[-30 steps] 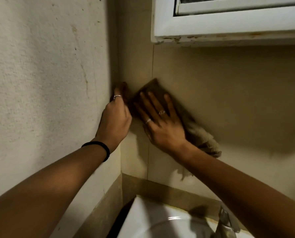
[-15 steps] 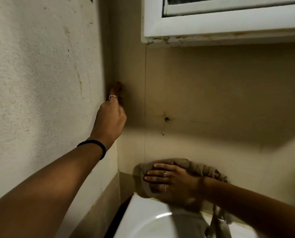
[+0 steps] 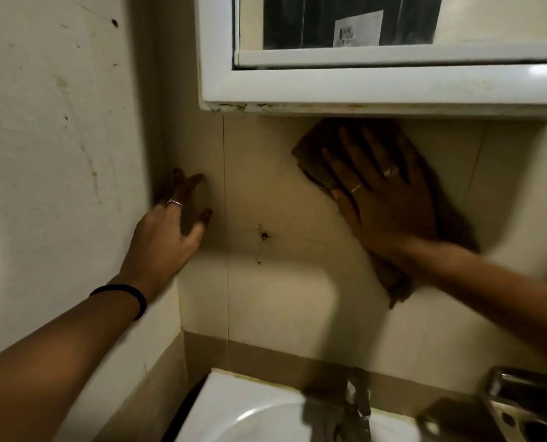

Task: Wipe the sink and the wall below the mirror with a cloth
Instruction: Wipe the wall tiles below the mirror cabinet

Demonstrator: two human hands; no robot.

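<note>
Hands: right hand (image 3: pixel 390 205) flat on cloth (image 3: pixel 313 154) (blurred) | tiled wall (image 3: pixel 281 298) under mirror (image 3: pixel 345 20)

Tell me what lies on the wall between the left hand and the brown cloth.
In the head view, bare beige tiled wall separates the left hand from the brown cloth, crossed by one vertical grout line, with a small dark hole lower down.

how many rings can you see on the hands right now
3. One ring is on a finger of the left hand, by the wall corner. Two are on the right hand, pressing the cloth: one and another. Others may be hidden.
</note>
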